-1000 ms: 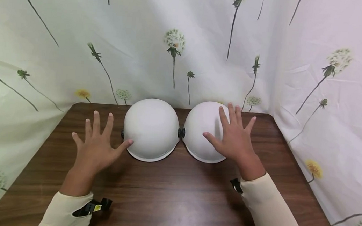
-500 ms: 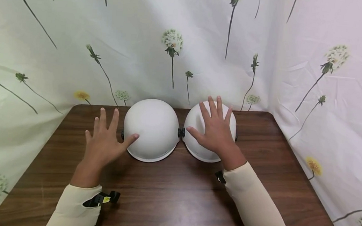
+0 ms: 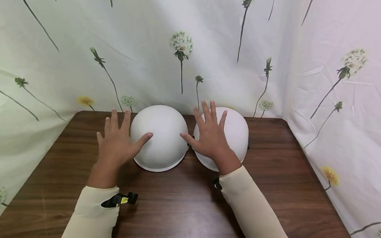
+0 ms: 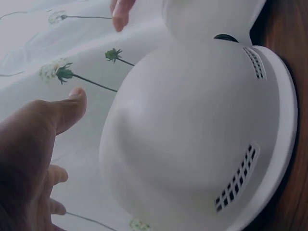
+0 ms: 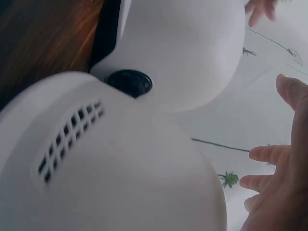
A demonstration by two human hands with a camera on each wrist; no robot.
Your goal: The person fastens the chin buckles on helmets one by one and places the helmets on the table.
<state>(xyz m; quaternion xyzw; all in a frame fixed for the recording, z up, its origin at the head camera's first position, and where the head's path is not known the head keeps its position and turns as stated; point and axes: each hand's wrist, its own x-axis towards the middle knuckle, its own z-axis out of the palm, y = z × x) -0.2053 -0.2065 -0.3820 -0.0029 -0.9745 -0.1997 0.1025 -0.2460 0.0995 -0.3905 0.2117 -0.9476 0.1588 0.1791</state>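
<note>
Two white helmets sit side by side, domes up. The left helmet (image 3: 163, 150) has my left hand (image 3: 115, 145) hovering at its left side, fingers spread and thumb overlapping the dome in the head view. In front of the right helmet (image 3: 235, 137), my right hand (image 3: 210, 137) is held with fingers spread, its thumb extending toward the left helmet. Both wrist views show a gap between each hand and the nearest dome. Grid-like vents (image 4: 236, 178) run along the lower edge of the left helmet. A round black knob (image 5: 130, 83) lies where the two helmets meet.
The helmets stand toward the back of a dark brown wooden table (image 3: 170, 221). Behind and beside it hangs a white cloth (image 3: 143, 38) printed with dandelions. Black straps with small mounts (image 3: 120, 199) are on the sleeved wrists.
Both hands have moved: the right hand went left across the right helmet, and the left hand moved right and slightly forward toward the left helmet. The helmets have stayed in place.
</note>
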